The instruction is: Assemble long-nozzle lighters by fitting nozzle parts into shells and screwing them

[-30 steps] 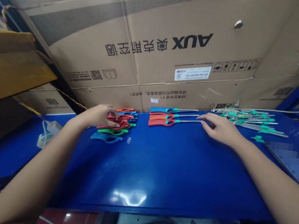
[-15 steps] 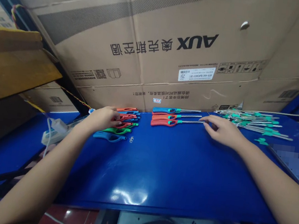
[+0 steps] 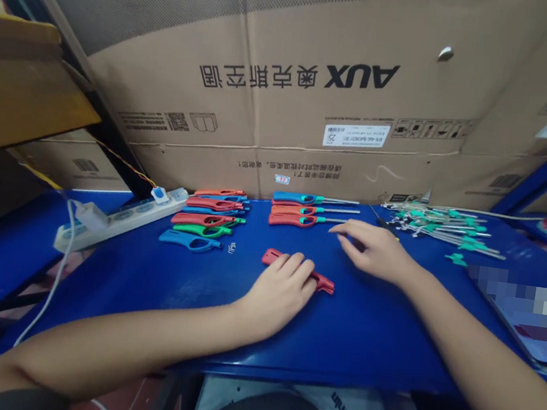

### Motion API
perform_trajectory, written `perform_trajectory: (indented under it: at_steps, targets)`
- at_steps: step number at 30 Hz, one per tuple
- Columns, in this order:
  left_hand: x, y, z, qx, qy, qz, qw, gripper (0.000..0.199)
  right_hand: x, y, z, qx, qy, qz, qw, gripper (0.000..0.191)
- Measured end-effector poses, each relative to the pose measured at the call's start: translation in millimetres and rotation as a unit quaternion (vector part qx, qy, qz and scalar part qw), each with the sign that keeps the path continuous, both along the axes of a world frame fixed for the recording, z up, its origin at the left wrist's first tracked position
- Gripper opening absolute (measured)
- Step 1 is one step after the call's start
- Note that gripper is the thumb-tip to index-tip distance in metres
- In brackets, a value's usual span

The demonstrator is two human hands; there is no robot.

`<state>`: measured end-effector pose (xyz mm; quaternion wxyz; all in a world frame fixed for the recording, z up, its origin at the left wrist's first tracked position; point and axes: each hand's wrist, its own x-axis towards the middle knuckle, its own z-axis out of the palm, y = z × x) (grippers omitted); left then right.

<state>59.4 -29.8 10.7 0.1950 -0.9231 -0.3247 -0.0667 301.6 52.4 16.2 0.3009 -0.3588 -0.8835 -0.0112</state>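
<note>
My left hand (image 3: pixel 282 293) is closed over a red lighter handle (image 3: pixel 324 284) at the middle of the blue table; the hand covers much of the handle. To its upper right, my right hand (image 3: pixel 373 248) hovers with fingers apart, nothing visible between them. Its fingertips are near the metal tube of a red long-nosed lighter (image 3: pixel 291 220). An orange lighter (image 3: pixel 283 206) and a blue lighter (image 3: pixel 289 197) lie above that one, tubes pointing right. At the left, several loose handles lie in a column, with a blue handle (image 3: pixel 183 240) at the front and a green handle (image 3: pixel 200 229) behind it.
Several metal tubes with teal triggers (image 3: pixel 447 226) are heaped at the back right. A few tiny springs (image 3: pixel 232 248) lie beside the handles. At the left is a white power strip (image 3: pixel 125 216) with cables. A large cardboard box (image 3: pixel 264 123) stands behind the table (image 3: pixel 218 322).
My left hand has left the column of handles and brought a red lighter handle right and nearer to me. My right hand has shifted slightly left and down.
</note>
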Motion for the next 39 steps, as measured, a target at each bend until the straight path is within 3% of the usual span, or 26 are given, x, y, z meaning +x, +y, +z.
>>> perform_trajectory:
  at_steps: [3,7,14,19,27,39]
  targets:
    - [10.4,5.7,-13.0,-0.034,-0.043,0.010,0.998,0.017,-5.2,-1.2,-3.2,-0.012,-0.007,0.030,0.999,0.024]
    - [10.2,15.6,-11.4,-0.091,-0.100,0.014,0.991,0.034,-6.7,-1.1,-6.2,-0.031,-0.019,0.040,0.999,0.021]
    - [-35.4,29.5,2.4,-0.116,-0.109,0.020,0.987,0.056,-20.3,-16.5,-4.0,-0.077,-0.051,0.102,0.990,0.017]
    - [-60.5,36.3,-4.5,-0.039,-0.038,0.029,0.998,0.050,-29.3,-26.2,0.5,-0.106,-0.100,0.137,0.980,0.013]
    - [-63.1,36.5,-14.7,-0.038,-0.020,0.002,0.999,0.042,-28.1,-23.5,0.9,-0.137,-0.153,0.133,0.970,0.015]
    - [-60.6,27.7,-11.9,-0.041,-0.028,0.039,0.998,0.042,-26.4,-19.5,-1.8,-0.122,-0.141,0.122,0.975,0.013]
